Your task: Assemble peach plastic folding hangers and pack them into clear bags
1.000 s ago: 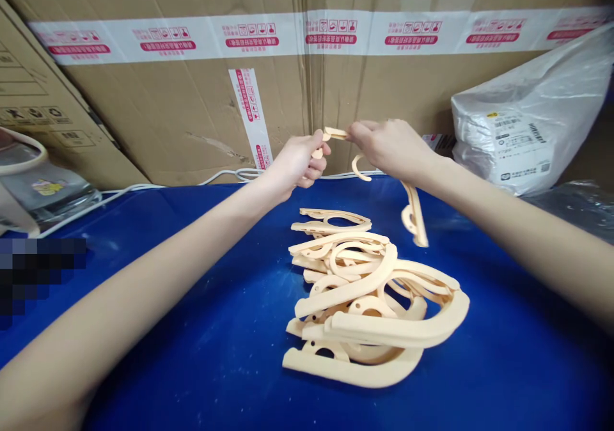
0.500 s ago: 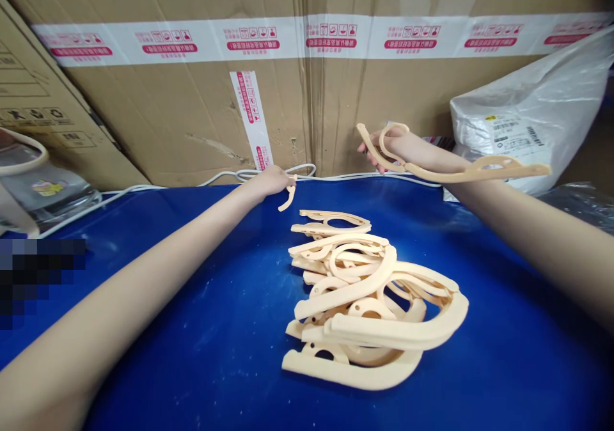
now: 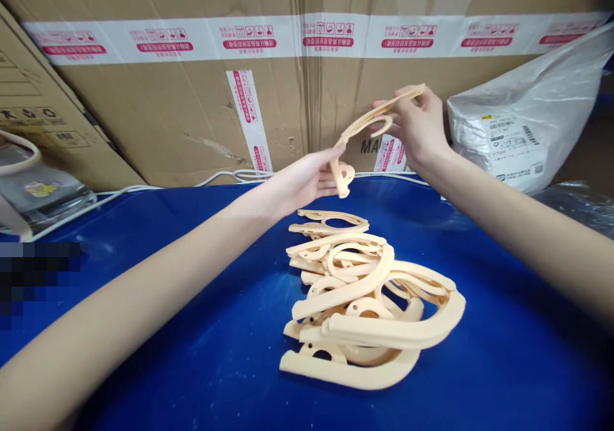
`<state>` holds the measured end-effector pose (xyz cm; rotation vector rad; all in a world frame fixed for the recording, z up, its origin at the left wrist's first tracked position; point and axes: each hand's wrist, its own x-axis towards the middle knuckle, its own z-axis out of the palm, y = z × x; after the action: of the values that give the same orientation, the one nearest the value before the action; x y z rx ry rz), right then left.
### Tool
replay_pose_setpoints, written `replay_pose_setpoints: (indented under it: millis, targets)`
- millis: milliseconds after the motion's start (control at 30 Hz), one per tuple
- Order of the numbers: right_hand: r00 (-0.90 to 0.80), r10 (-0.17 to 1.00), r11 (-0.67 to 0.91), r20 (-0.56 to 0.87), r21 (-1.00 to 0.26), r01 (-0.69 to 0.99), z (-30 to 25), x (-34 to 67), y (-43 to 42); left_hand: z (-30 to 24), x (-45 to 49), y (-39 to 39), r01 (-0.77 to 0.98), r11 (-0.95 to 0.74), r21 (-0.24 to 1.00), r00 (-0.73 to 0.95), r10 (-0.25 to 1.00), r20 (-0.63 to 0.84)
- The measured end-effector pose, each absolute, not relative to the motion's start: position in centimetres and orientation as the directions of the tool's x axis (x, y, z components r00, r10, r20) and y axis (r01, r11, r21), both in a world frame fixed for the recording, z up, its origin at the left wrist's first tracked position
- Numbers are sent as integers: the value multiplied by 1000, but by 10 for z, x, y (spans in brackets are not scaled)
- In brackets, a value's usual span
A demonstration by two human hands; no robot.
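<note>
Both my hands are raised above the table, closed on a beige plastic folding hanger (image 3: 367, 119). My left hand (image 3: 314, 178) pinches it near the middle, where its pieces meet, and a short arm with a rounded tab points down past the fingers. My right hand (image 3: 422, 124) grips the upper right end. A curved hook hangs between the two hands. Whether the pieces are joined under my left fingertips is hidden. Below lies a pile of similar beige hangers (image 3: 355, 329), folded and overlapping on the blue tabletop (image 3: 215, 354).
Cardboard boxes (image 3: 192, 105) with printed tape stand along the back. A white cable (image 3: 215, 176) runs along the table's rear edge. At the right is a white plastic bag (image 3: 518, 124) with a label; at the left, a clear pitcher (image 3: 52, 188).
My left hand has moved right and up from the back of the table to meet the right hand. My right hand has turned and lifted its hanger, which both hands now hold.
</note>
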<state>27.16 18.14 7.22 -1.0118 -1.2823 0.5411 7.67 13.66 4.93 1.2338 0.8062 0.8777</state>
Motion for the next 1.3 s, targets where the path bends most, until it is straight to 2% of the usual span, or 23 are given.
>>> replay_pose_setpoints:
  millis: [133,200,267,333,400,467,600,800,933,1067,1167,1300]
  targets:
    - [90,810,536,580,-794,287,72,272,179,53,75,133,-279,40,959,265,964,37]
    - [-44,802,548,595,-705,450,71,274,176,60,72,132,-319,24,947,254,965,61]
    - [-198,773,556,603,-495,668,70,272,170,67,70,130,-342,45,938,261,964,49]
    - [-314,734,541,602,-239,806,68,268,164,72,70,130,-350,91,932,266,964,5]
    - [-352,719,498,599,-91,862,65,262,158,73,70,130,-345,133,929,293,956,-28]
    - [-348,740,436,576,-17,900,62,256,154,71,70,131,-335,152,930,372,928,-18]
    - [-322,809,351,492,35,936,57,248,151,62,71,133,-307,151,940,520,854,33]
    - [-358,791,351,497,111,930,58,242,147,50,72,137,-306,209,929,537,844,-13]
    - [-398,791,301,465,269,915,59,240,144,47,70,139,-267,210,940,562,827,-25]
    - [-485,773,328,409,397,857,56,240,144,49,68,141,-186,191,964,571,819,-52]
    - [-469,814,338,341,378,862,55,240,146,52,70,140,-100,166,981,565,821,-81]
    - [-438,881,403,178,202,893,63,246,153,49,74,139,89,76,993,444,889,-108]
